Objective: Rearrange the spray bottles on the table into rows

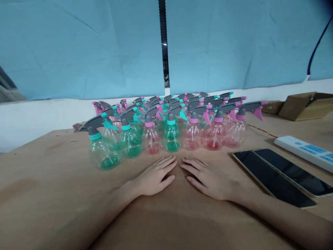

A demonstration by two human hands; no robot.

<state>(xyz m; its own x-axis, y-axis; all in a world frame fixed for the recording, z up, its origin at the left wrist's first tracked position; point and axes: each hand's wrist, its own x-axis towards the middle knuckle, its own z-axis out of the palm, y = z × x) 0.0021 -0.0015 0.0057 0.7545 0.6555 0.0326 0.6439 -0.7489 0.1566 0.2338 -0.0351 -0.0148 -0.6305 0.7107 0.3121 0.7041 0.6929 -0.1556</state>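
Note:
Palm down on the wooden table (pixel 166 215), my left hand (pixel 157 176) has its fingers stretched out and holds nothing. My right hand (pixel 205 177) lies flat the same way, fingers apart, a small gap from the left. Just beyond the fingertips stand rows of clear spray bottles with grey trigger heads. A green spray bottle (pixel 171 137) with a turquoise collar is nearest the left fingertips. Close to the right fingertips is a pink spray bottle (pixel 192 137) with a pink collar. The leftmost green spray bottle (pixel 104 152) stands nearer to me. Bottles behind are partly hidden.
Two dark-screened phones (pixel 273 178) (pixel 293 170) lie right of my right hand. Beyond them is a white power strip (pixel 304 149). An open cardboard box (pixel 301 107) sits at the back right. A blue sheet (pixel 221 45) covers the wall behind.

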